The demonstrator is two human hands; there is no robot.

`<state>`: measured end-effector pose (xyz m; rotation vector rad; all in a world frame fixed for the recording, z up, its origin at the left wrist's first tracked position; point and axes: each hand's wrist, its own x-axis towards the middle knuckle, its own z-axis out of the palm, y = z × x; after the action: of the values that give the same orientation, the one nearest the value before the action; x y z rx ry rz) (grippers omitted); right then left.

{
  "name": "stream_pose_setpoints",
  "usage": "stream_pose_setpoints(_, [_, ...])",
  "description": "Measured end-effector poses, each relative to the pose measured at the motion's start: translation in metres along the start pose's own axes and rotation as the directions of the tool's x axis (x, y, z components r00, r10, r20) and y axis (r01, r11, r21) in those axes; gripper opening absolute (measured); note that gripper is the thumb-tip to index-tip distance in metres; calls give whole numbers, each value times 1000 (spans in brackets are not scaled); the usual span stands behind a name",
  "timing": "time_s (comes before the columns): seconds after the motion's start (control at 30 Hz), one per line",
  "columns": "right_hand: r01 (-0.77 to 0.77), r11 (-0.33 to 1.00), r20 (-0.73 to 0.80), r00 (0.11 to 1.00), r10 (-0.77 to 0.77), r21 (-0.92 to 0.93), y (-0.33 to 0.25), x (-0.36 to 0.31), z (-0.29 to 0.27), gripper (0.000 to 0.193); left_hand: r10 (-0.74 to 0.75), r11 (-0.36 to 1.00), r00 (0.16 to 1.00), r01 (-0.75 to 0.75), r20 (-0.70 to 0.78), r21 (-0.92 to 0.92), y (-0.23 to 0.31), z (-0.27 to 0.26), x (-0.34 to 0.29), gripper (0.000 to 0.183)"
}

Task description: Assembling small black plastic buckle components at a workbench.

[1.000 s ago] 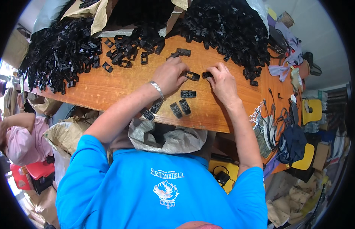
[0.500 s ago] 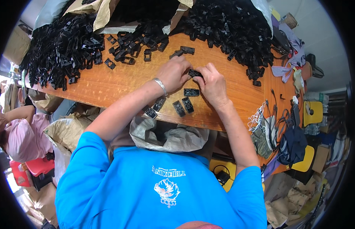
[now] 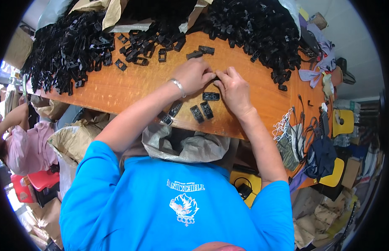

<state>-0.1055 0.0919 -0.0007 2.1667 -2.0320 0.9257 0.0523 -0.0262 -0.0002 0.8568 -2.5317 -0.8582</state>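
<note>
Left hand (image 3: 195,77) and right hand (image 3: 233,88) are curling almost closed, pinching a small black piece (image 3: 215,78) that is mostly hiding between them. Below, the wooden surface (image 3: 136,92) is spreading wide. Its left pile (image 3: 71,48) and right pile (image 3: 253,29) of black bits are sitting far back, maybe leaving room to work. One grey sack (image 3: 205,149) is gaping at the near edge, perhaps for easy reaching. Loose black parts (image 3: 211,96) are lying nearby, probably to be handy. Both hands are sharing the piece, likely so it is not slipping.

Plastic parts (image 3: 211,96), wooden table (image 3: 136,88) (smooth).
</note>
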Motion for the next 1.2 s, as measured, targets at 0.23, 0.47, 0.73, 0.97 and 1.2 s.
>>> stream_pose_setpoints(0.23, [36, 999, 41, 999, -35, -21, 2, -1, 0, 22, -116, 991, 992, 113, 47, 73, 9, -1, -1, 22])
stream_pose_setpoints(0.47, [-172, 968, 186, 973, 137, 186, 15, -6, -26, 19, 104, 986, 922, -45, -373, 163, 1, -12, -18, 19])
stream_pose_setpoints(0.73, [-352, 887, -89, 936, 341, -300, 107, 43, -32, 29, 63, 993, 931, -21, -360, 119, -31, -7, 10, 14])
stream_pose_setpoints(0.97, [-381, 868, 34, 911, 412, -319, 107, 55, -25, 28, 42, 999, 980, -43, -196, 1, 2, 12, 20, 13])
stream_pose_setpoints(1.2, [-376, 892, 75, 911, 405, -250, 80, 36, -48, 27, 81, 994, 980, -94, -184, -62, 3, -1, 2, 34])
